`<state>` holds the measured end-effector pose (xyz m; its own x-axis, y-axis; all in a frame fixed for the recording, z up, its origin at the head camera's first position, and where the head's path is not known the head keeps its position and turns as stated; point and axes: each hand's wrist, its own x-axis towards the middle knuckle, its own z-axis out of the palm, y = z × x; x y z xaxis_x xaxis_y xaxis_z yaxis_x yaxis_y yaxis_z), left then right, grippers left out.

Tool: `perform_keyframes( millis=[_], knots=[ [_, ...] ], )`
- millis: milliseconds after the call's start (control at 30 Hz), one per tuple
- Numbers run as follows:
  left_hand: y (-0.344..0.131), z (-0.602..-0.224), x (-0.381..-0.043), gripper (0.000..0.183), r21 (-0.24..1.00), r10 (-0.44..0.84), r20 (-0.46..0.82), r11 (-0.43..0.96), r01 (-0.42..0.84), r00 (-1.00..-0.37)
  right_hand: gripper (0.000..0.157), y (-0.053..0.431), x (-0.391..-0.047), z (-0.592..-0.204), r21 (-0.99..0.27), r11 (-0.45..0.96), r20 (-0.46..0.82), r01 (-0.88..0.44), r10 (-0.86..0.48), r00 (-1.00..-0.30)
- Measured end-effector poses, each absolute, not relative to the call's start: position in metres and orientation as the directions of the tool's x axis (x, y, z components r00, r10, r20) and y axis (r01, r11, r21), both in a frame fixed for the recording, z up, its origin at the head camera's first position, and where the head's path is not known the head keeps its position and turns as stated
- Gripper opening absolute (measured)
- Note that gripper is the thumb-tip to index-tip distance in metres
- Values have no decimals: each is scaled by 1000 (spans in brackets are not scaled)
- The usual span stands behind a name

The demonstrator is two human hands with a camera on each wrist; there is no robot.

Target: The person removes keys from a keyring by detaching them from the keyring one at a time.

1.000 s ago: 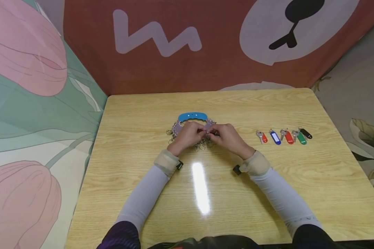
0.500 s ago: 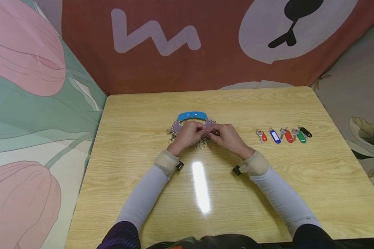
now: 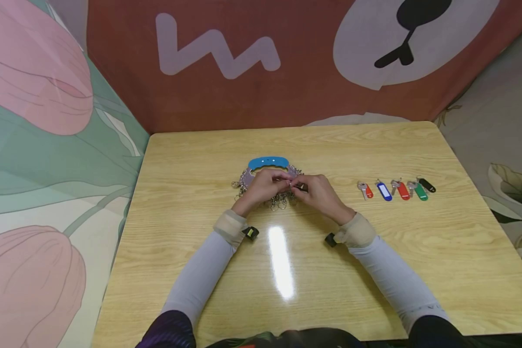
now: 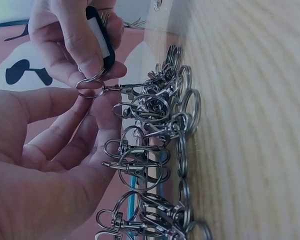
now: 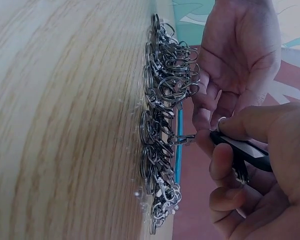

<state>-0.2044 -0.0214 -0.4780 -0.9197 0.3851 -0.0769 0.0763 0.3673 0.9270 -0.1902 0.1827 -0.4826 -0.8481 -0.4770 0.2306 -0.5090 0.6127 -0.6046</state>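
Note:
A holder with a blue handle [image 3: 268, 162] lies on the table, hung with many metal swivel clasps and split rings [image 4: 149, 107]. My left hand [image 3: 261, 187] pinches one split ring [image 4: 79, 91] between thumb and fingertips; that ring joins a clasp reaching out from the bunch. Opposite it, my right hand [image 3: 319, 193] grips a black key tag [image 5: 247, 151] with a pale label. Silver keys [image 5: 241, 172] poke out beneath the tag, among the fingers. The tag's small ring [image 4: 96, 76] meets the pinched split ring right at both hands' fingertips.
To the right lies a row of key tags: a red tag [image 3: 369, 192] with a key, a blue tag [image 3: 384, 192], another red tag [image 3: 403, 192], a green tag [image 3: 421, 193] and a black tag [image 3: 427, 185]. A printed cloth wall [image 3: 243, 106] borders the table's back.
Both hands stay at the holder's right side, fingertips together. The left hand and wrist have turned slightly; the fingertips have shifted a little to the right. The row of tags is unchanged.

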Motion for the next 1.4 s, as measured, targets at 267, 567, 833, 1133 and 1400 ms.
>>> perform_keyframes(
  millis=[267, 567, 833, 1133, 1400],
  knots=[
    [-21, -478, -207, 24, 960, 422, -126, 281, -3, -898, 9, 182, -190, -481, -596, 612, 248, -520, -476, -844],
    [-21, -482, -216, 25, 974, 464, -182, 207, -93, -867, 8, 184, -192, -484, -620, 581, 276, -528, -468, -840],
    [-18, -481, -218, 25, 967, 486, -255, 131, -219, -836, 6, 184, -192, -486, -639, 574, 284, -512, -443, -850],
    [-16, -480, -216, 25, 961, 446, -266, 49, -273, -855, 7, 184, -190, -486, -631, 595, 291, -498, -413, -863],
    [-12, -482, -217, 25, 953, 388, -283, 7, -304, -877, 10, 184, -191, -486, -641, 605, 274, -471, -393, -878]
  ],
)
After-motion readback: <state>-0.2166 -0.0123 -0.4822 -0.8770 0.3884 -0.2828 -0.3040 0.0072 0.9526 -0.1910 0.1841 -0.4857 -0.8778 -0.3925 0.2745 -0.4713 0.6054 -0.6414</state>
